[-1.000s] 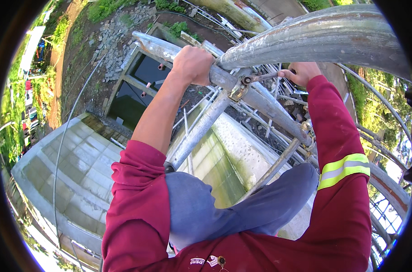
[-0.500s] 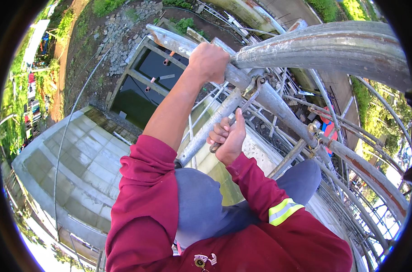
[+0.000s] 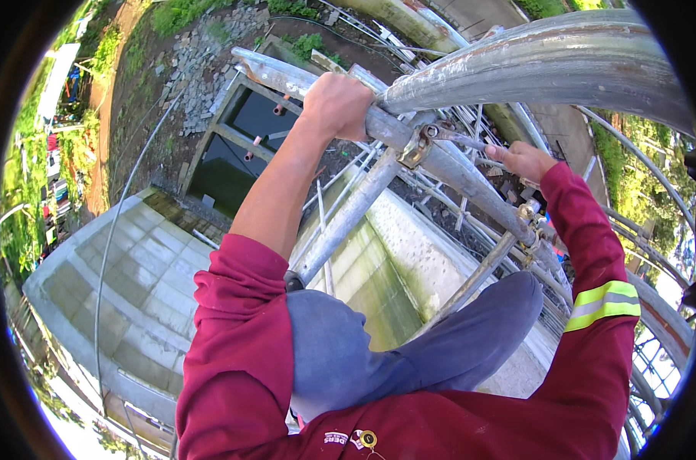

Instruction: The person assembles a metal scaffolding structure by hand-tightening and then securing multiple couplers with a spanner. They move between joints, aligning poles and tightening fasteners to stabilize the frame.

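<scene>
My left hand (image 3: 337,107) is wrapped round a grey steel scaffold tube (image 3: 467,180) that slopes from upper left to lower right. Out to the right, my right hand (image 3: 526,162) is closed on the handle end of a wrench (image 3: 464,139). The wrench's head sits on the bolt of a scaffold clamp (image 3: 413,150), a little right of my left hand. A second tube (image 3: 348,218) meets the first at this clamp and runs down to the lower left. My fingers hide the far end of the wrench handle.
A thick curved tube (image 3: 532,65) crosses at upper right. Another clamp (image 3: 527,218) joins tubes on the right. Far below lie a water-filled concrete basin (image 3: 224,126), a pale tiled slab (image 3: 126,264) and broken stone (image 3: 191,65). My bent leg (image 3: 455,330) is beneath my arms.
My right hand has swung the wrench from below the clamp out to the right, and that arm has extended. My left hand keeps its grip on the tube.
</scene>
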`<state>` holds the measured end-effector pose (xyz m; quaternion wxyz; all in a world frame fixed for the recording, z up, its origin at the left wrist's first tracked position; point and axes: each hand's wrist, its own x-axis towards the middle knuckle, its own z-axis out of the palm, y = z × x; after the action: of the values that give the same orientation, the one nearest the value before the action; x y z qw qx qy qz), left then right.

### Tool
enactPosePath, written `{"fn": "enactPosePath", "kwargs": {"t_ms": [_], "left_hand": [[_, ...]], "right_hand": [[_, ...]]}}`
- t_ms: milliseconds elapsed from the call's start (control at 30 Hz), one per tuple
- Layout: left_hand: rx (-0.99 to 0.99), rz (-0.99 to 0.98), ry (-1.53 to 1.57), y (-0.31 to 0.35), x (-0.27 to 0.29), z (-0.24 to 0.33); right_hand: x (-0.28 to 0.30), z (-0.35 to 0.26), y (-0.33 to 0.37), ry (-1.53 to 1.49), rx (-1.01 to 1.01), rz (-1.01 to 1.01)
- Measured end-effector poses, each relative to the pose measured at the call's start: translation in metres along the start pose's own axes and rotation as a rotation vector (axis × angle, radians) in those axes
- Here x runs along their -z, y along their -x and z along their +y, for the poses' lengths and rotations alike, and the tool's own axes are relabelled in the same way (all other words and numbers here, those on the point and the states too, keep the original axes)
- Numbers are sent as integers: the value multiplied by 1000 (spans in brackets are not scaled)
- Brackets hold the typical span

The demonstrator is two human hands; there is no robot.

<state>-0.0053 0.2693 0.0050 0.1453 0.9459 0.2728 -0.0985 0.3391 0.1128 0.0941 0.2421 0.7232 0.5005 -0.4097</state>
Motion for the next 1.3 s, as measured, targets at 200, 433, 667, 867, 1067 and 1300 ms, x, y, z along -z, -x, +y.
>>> {"fn": "enactPosePath", "kwargs": {"t_ms": [200, 433, 667, 867, 1067, 1300], "left_hand": [[-13, 1, 8, 1, 7, 1], [3, -51, 22, 2, 1, -1], [2, -36, 13, -2, 3, -1], [16, -56, -7, 3, 4, -2], [21, -58, 22, 7, 2, -1], [-26, -56, 42, 3, 6, 10]], "right_hand": [[92, -20, -90, 572, 273, 147], [67, -15, -80, 585, 264, 150], [59, -6, -68, 518, 204, 151], [31, -12, -26, 412, 125, 250], [-141, -65, 47, -518, -320, 316], [-187, -240, 50, -2139, -548, 166]]}}
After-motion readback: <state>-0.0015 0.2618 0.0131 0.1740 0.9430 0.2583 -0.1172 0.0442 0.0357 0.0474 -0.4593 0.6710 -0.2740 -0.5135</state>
